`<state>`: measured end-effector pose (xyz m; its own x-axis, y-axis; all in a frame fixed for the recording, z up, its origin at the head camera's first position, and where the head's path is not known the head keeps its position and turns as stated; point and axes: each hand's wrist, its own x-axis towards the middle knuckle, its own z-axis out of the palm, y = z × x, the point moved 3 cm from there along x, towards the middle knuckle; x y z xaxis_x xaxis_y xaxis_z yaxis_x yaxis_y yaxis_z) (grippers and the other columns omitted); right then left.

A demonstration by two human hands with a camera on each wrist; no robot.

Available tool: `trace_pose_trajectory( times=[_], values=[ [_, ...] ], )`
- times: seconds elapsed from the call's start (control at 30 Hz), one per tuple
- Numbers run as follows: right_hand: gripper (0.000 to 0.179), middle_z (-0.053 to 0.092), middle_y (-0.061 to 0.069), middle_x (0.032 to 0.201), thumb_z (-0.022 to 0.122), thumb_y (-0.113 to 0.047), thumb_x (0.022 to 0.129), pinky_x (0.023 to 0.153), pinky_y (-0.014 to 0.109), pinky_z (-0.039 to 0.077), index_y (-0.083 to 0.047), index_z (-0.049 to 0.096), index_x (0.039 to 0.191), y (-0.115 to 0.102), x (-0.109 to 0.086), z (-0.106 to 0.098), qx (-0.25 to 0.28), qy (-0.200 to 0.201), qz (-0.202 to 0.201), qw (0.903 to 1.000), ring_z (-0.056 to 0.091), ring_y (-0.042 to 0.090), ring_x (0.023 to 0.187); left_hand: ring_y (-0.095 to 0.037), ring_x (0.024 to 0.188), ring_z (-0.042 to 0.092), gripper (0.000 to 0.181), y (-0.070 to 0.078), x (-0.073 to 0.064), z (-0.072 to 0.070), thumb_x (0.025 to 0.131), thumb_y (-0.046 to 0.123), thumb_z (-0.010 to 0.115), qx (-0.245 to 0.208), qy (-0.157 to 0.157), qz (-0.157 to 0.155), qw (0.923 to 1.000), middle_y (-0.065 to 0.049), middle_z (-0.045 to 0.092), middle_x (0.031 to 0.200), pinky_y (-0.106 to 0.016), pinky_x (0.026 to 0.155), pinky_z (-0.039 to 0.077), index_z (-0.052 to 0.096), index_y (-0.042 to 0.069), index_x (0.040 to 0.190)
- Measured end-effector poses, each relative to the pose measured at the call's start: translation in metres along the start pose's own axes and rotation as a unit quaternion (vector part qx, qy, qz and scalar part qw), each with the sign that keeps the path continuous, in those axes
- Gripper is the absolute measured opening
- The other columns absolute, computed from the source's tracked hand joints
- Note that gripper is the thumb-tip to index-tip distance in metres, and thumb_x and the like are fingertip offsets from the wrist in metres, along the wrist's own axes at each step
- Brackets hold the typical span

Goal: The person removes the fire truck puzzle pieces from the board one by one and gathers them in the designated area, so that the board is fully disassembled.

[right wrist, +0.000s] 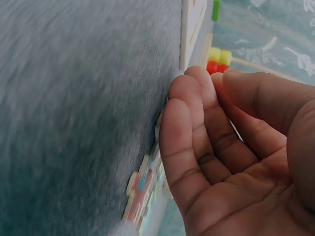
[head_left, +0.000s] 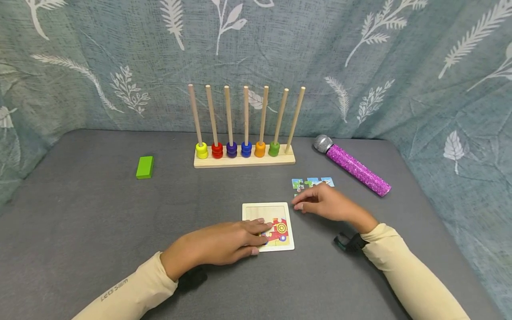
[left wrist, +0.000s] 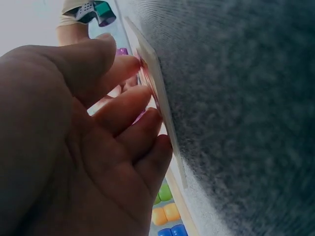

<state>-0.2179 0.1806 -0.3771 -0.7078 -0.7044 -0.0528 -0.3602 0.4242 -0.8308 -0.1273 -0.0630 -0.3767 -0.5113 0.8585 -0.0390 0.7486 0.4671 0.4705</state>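
A square wooden puzzle tray [head_left: 265, 205] lies on the grey table, with red and yellow picture pieces [head_left: 281, 228] fitted in its right part. My left hand [head_left: 234, 240] rests over the tray's left side, its fingers fairly straight and the fingertips on the pieces. Beyond the tray's right edge is my right hand [head_left: 330, 202], low over the table with fingers bent loosely. Nothing shows between its thumb and fingers in the right wrist view. Several loose puzzle pieces [head_left: 313, 182] lie just behind it, partly hidden by the hand; some pieces [right wrist: 139, 196] also show below its fingers.
At the back stands a wooden peg rack [head_left: 244, 162] with coloured rings on most of its tall pegs. A glittery purple microphone [head_left: 358, 170] lies at the right, and a green block [head_left: 145, 167] sits on the left. A patterned curtain [head_left: 256, 53] hangs behind the table.
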Motion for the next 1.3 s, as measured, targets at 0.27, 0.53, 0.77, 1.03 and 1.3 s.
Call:
trace_pose_trajectory(
  times=[0.27, 0.53, 0.77, 1.03, 1.3],
  values=[
    [0.020, 0.072, 0.013, 0.100, 0.061, -0.001, 0.094, 0.077, 0.031, 0.056, 0.008, 0.069, 0.110, -0.008, 0.004, 0.008, 0.054, -0.013, 0.003, 0.9985, 0.069, 0.014, 0.090, -0.023, 0.142, 0.028, 0.039, -0.001, -0.001, 0.003, 0.101, 0.018, 0.054, -0.008, -0.031, -0.017, 0.9993, -0.008, 0.038, 0.152, -0.037, 0.112, 0.029, 0.055, 0.007, 0.138],
    [0.020, 0.073, 0.009, 0.095, 0.062, -0.005, 0.094, 0.071, 0.028, 0.055, 0.006, 0.071, 0.109, -0.016, 0.010, 0.018, 0.033, -0.023, -0.008, 0.9992, 0.066, 0.016, 0.081, -0.024, 0.142, 0.027, 0.042, 0.001, 0.000, 0.004, 0.101, 0.017, 0.054, 0.000, -0.038, -0.014, 0.9992, -0.005, 0.041, 0.150, -0.038, 0.113, 0.027, 0.052, 0.005, 0.141],
    [0.021, 0.072, 0.011, 0.101, 0.061, -0.004, 0.095, 0.076, 0.028, 0.055, 0.007, 0.070, 0.110, -0.022, 0.013, 0.021, 0.034, -0.033, -0.017, 0.9987, 0.067, 0.015, 0.087, -0.025, 0.141, 0.029, 0.040, 0.003, 0.000, 0.003, 0.101, 0.011, 0.052, -0.013, -0.036, 0.010, 0.9992, -0.008, 0.039, 0.151, -0.039, 0.113, 0.027, 0.052, 0.002, 0.139],
    [0.024, 0.071, 0.012, 0.108, 0.060, -0.007, 0.096, 0.084, 0.031, 0.053, 0.006, 0.068, 0.115, -0.022, 0.020, 0.023, 0.035, -0.072, -0.013, 0.9967, 0.066, 0.016, 0.096, -0.025, 0.142, 0.027, 0.039, 0.002, -0.001, 0.002, 0.099, 0.005, 0.053, 0.009, -0.045, 0.038, 0.9982, -0.005, 0.040, 0.151, -0.044, 0.112, 0.027, 0.054, 0.004, 0.138],
    [0.023, 0.072, 0.008, 0.107, 0.061, -0.006, 0.095, 0.086, 0.029, 0.052, 0.004, 0.069, 0.115, -0.027, 0.024, 0.024, 0.006, -0.092, -0.020, 0.9955, 0.065, 0.013, 0.096, -0.024, 0.142, 0.028, 0.043, 0.002, -0.001, 0.002, 0.097, 0.000, 0.052, 0.012, -0.043, 0.045, 0.9980, -0.005, 0.041, 0.150, -0.043, 0.112, 0.028, 0.052, 0.003, 0.140]
  ],
)
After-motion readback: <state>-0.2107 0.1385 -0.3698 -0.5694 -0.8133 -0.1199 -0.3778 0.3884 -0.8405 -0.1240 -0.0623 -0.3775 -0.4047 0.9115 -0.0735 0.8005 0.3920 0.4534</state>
